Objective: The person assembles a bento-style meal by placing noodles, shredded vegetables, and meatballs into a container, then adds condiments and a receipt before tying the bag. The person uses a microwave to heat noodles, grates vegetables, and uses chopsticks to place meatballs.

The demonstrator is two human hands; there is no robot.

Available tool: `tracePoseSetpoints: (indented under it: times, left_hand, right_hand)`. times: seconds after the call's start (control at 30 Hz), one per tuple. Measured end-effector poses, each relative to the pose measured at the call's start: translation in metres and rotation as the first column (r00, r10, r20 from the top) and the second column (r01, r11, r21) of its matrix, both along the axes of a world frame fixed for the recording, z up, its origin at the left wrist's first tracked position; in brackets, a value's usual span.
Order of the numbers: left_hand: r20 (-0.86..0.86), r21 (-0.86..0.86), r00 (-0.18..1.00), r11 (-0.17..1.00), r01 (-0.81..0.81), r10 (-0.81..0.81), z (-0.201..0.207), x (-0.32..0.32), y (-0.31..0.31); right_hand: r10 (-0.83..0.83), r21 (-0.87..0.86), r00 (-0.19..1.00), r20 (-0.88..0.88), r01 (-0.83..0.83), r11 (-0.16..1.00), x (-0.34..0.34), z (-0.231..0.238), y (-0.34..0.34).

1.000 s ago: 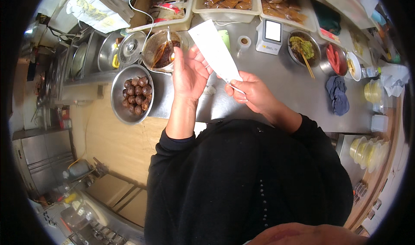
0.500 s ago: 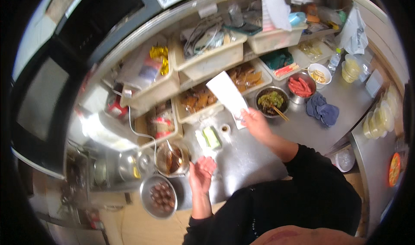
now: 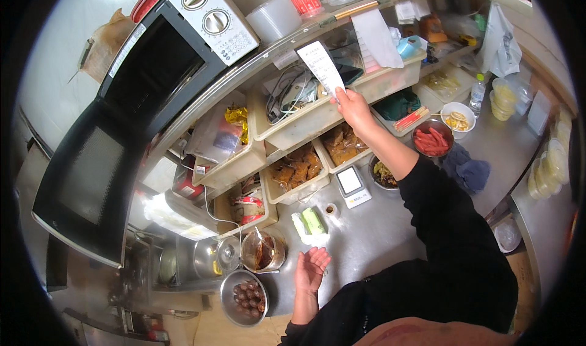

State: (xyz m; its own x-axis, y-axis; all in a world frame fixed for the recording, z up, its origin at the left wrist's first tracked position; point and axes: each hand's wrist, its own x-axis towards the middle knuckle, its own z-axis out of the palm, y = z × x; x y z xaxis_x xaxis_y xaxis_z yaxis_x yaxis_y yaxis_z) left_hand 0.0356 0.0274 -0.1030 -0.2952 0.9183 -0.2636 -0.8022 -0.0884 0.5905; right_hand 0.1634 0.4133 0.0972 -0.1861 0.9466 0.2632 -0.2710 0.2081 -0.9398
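Note:
My right hand [image 3: 353, 107] pinches a printed paper receipt [image 3: 320, 68] by its lower end. It holds the slip up in front of the shelf bins, over a bin of cables [image 3: 287, 96]. My left hand [image 3: 311, 268] is palm up with the fingers loosely spread and nothing in it, above the near edge of the steel counter [image 3: 366, 245]. Just beyond it lie green-and-white packets [image 3: 309, 222] and a small paper roll [image 3: 331, 210]. A small white device with a pale rectangular face [image 3: 352, 186] stands on the counter below my right forearm.
At left are a metal bowl of brown eggs [image 3: 244, 298], a pot of dark sauce [image 3: 264, 251] and an open microwave door [image 3: 85, 184]. Food bins [image 3: 296, 172] line the back. To the right are a bowl of red sausages [image 3: 433, 138], a blue cloth [image 3: 465, 166] and a bottle [image 3: 477, 96].
My right hand has raised the receipt up and away toward the shelf, uncovering the white device. My left hand remains palm up near the counter's edge. The view has shifted, showing more of the microwave.

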Motion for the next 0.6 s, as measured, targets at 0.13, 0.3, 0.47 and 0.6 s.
tracePoseSetpoints:
  times: [0.13,0.3,0.47,0.6]
  left_hand:
    - [-0.031,-0.026,1.0,1.0,0.005,-0.006,-0.004,0.001,0.0]
    - [0.0,-0.057,0.999,0.997,-0.051,0.051,-0.007,0.001,-0.002]
    - [-0.01,-0.12,0.996,0.989,-0.089,0.089,-0.008,0.002,-0.003]
    - [0.004,-0.121,0.997,0.99,-0.073,0.074,-0.012,0.002,-0.004]
  right_hand:
    - [-0.076,0.097,0.997,0.024,0.073,0.993,-0.009,0.003,0.027]
    - [-0.14,0.133,0.987,0.073,0.13,0.983,-0.021,-0.006,0.051]
    - [-0.251,0.243,0.962,0.111,0.218,0.945,-0.026,-0.001,0.055]
    - [-0.266,0.251,0.952,0.152,0.223,0.942,-0.021,0.009,0.052]
